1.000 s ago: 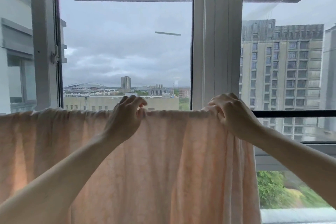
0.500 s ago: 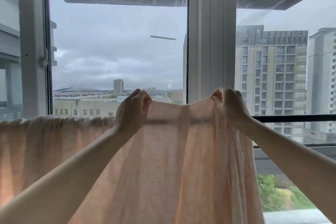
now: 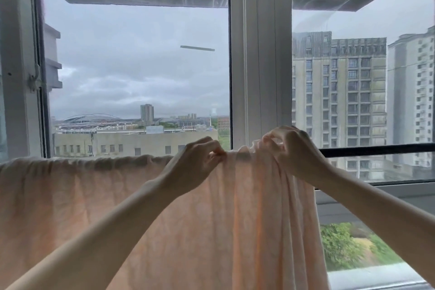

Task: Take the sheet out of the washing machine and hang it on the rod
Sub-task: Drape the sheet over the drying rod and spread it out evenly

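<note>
Both hands pinch the top edge of the sheet (image 3: pixel 117 207) — left hand (image 3: pixel 197 162) and right hand (image 3: pixel 292 148) close together. It hangs draped over the black rod (image 3: pixel 376 149) — before the window (image 3: pixel 141 66).

Dark rod (image 3: pixel 376 149) before window; peach sheet (image 3: pixel 94 195) draped over it.

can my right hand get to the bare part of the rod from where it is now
Probably yes. The right hand grips the sheet just beside the bare rod, and nothing lies between them.
</note>
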Motion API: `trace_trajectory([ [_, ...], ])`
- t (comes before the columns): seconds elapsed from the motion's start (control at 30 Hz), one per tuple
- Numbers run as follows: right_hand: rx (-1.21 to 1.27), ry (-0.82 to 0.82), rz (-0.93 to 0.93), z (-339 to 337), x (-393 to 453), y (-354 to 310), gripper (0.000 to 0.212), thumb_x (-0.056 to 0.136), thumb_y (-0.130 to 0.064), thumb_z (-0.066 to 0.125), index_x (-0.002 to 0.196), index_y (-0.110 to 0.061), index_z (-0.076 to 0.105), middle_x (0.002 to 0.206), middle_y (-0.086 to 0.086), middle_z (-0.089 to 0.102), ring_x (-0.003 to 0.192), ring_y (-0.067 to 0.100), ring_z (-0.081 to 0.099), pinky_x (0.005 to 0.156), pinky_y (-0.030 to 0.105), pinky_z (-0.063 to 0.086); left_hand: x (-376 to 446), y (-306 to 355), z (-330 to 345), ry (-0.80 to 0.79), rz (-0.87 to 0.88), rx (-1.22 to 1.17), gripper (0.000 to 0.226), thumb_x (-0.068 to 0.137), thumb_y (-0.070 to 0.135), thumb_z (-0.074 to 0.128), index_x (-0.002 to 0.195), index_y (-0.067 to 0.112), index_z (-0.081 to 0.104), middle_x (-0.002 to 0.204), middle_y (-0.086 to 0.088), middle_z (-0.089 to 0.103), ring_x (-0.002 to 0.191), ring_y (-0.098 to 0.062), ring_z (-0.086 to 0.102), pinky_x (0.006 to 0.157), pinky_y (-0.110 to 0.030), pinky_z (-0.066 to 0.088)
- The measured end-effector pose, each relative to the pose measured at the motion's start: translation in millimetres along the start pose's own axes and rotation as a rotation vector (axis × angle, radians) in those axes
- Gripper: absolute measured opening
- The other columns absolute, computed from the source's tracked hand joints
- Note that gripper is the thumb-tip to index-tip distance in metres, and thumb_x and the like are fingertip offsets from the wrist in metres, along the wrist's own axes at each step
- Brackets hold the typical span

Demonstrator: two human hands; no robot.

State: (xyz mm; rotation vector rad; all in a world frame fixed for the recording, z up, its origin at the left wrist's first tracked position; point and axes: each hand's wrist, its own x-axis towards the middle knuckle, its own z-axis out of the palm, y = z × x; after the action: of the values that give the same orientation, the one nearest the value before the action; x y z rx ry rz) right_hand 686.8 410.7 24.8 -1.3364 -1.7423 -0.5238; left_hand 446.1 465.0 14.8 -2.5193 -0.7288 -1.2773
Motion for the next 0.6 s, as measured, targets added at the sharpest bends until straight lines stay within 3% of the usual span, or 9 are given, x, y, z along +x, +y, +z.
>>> trace_trajectory([
  [0.07,-0.105,-0.020,-0.103,-4.2,-12.7,3.4,0.032,0.091,-0.042,0.056,0.109,-0.017,0.064,0.106,-0.008,0.063,0.101,0.010,0.055,0.089,0.028,0.046,3.7,-0.2,0.6,0.015,-0.044,0.008,0.004,0.089,0.019,0.066,0.090,0.017,0.069,0.086,0.013,0.061,0.074,0.000,0.057,0.068,-0.019,0.046],
  [0.13,-0.119,-0.061,-0.141,-6.4,-21.8,9.4,0.028,0.089,-0.038,0.061,0.107,-0.017,0.063,0.101,-0.007,0.065,0.092,0.011,0.057,0.086,0.033,0.051,6.1,1.9,3.5,0.031,-0.091,0.029,0.006,0.090,0.015,0.063,0.085,0.016,0.066,0.084,0.011,0.061,0.077,-0.006,0.058,0.070,-0.027,0.048],
  [0.3,0.050,-0.039,-0.147,-11.4,-7.3,23.2,0.007,0.090,-0.014,0.063,0.096,-0.013,0.066,0.088,-0.002,0.070,0.078,0.011,0.066,0.076,0.028,0.057,14.1,10.7,14.3,0.091,-0.177,0.143,0.014,0.094,0.008,0.054,0.085,0.011,0.064,0.083,0.004,0.057,0.078,-0.017,0.058,0.068,-0.025,0.040],
  [0.4,0.064,0.050,-0.062,-22.7,7.7,41.4,0.006,0.093,-0.009,0.057,0.095,-0.011,0.063,0.087,-0.001,0.066,0.076,0.013,0.061,0.069,0.017,0.048,16.9,12.8,12.1,0.282,-0.237,0.200,0.016,0.094,0.012,0.051,0.086,0.008,0.064,0.086,-0.005,0.062,0.077,-0.026,0.061,0.069,-0.035,0.049],
  [0.47,0.047,0.140,0.013,-28.2,8.4,61.3,0.006,0.095,-0.013,0.055,0.093,-0.014,0.060,0.087,-0.003,0.064,0.076,0.014,0.059,0.067,0.023,0.044,14.8,13.3,11.4,0.357,-0.273,0.248,0.017,0.093,0.016,0.050,0.086,0.011,0.064,0.088,-0.005,0.065,0.078,-0.028,0.062,0.068,-0.038,0.051],
  [0.6,-0.005,-0.110,0.003,-31.3,3.5,82.1,0.008,0.094,-0.018,0.057,0.092,-0.015,0.064,0.084,-0.001,0.068,0.078,0.014,0.066,0.072,0.027,0.053,17.8,17.3,21.6,0.153,-0.404,0.291,0.019,0.093,0.015,0.050,0.088,0.016,0.069,0.094,-0.004,0.071,0.086,-0.027,0.065,0.073,-0.035,0.050],
])
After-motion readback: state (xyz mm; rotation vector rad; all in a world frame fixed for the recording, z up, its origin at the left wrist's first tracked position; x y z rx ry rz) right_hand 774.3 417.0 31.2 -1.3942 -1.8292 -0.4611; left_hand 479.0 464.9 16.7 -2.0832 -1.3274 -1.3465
